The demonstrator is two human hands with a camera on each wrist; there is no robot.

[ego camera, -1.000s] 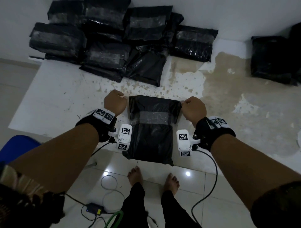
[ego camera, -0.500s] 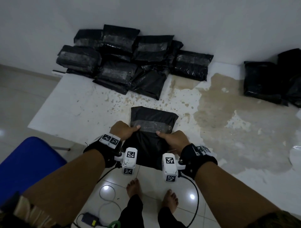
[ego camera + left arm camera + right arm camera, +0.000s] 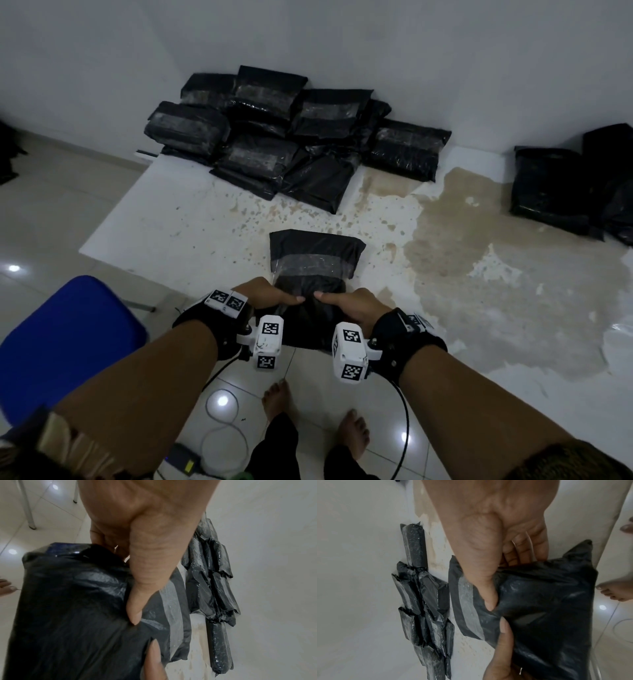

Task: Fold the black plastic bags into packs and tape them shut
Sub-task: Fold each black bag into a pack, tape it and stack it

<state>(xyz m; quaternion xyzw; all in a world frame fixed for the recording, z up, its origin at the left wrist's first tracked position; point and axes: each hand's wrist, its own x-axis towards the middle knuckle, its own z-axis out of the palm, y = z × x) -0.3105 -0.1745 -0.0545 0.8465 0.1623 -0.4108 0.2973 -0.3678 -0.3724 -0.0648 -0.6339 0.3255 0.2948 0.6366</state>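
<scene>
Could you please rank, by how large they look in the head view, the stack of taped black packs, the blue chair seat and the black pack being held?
1. Stack of taped black plastic packs.
2. Blue chair seat; nearness inflates it, so unsure.
3. Held black plastic pack.

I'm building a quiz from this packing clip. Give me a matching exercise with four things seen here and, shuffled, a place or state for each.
Things:
1. black plastic pack with a tape band
2. stack of taped black packs
3. blue chair seat
4. untaped black bags

Places or states:
A. beside the table, on the person's left
B. piled against the wall, far left of the table
C. gripped by both hands at the near table edge
D. far right of the table

Pairs: 1-C, 2-B, 3-A, 4-D
</scene>
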